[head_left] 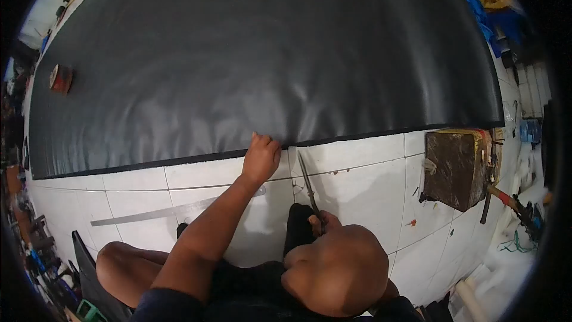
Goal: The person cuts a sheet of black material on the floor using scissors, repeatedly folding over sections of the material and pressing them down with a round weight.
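Note:
A large black sheet with a leather-like surface (268, 53) is spread over the tiled floor, its near edge running across the view. My left hand (262, 158) is at that edge, fingers pinched on the material. My right hand (325, 223) is lower and to the right, closed around the handles of dark scissors (307, 182). Their blades point up toward the sheet's edge, and the tips look a little apart from it. My bent knee (339, 268) hides most of the right forearm and part of that hand.
A long metal ruler (149, 214) lies on the white tiles (369, 197), partly under my left forearm. On the sheet's left sits a reddish spool (61, 79). At right stand a brown block (456, 170) and a hammer-like tool (503, 197). Clutter lines both sides.

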`<state>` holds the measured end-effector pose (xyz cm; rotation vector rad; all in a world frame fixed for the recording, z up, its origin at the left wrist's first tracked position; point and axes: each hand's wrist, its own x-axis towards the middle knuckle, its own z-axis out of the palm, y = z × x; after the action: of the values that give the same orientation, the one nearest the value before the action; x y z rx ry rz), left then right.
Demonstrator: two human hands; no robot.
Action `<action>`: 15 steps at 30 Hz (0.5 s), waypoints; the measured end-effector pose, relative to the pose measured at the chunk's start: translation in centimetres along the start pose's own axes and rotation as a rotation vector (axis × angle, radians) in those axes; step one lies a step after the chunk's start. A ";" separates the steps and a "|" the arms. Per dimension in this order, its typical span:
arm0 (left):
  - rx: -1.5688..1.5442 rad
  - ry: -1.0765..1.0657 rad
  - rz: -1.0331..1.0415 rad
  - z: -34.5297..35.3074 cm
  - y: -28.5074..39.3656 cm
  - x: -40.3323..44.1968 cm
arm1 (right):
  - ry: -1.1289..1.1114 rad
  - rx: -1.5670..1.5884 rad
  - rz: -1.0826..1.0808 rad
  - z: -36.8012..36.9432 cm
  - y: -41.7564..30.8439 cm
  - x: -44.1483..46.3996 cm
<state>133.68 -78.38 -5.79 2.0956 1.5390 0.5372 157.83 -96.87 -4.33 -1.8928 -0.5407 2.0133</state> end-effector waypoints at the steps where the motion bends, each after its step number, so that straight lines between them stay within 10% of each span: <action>1: 0.002 -0.001 -0.008 0.1 -0.2 0.0 | -0.062 -0.019 0.034 0.2 0.0 -0.2; 15: -0.048 0.066 -0.057 0.3 0.9 0.3 | -0.067 -0.170 -0.329 6.3 -4.1 2.2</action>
<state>134.63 -78.34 -5.50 2.0097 1.6016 0.6224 151.29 -92.56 -4.00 -1.6964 -0.9986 1.8673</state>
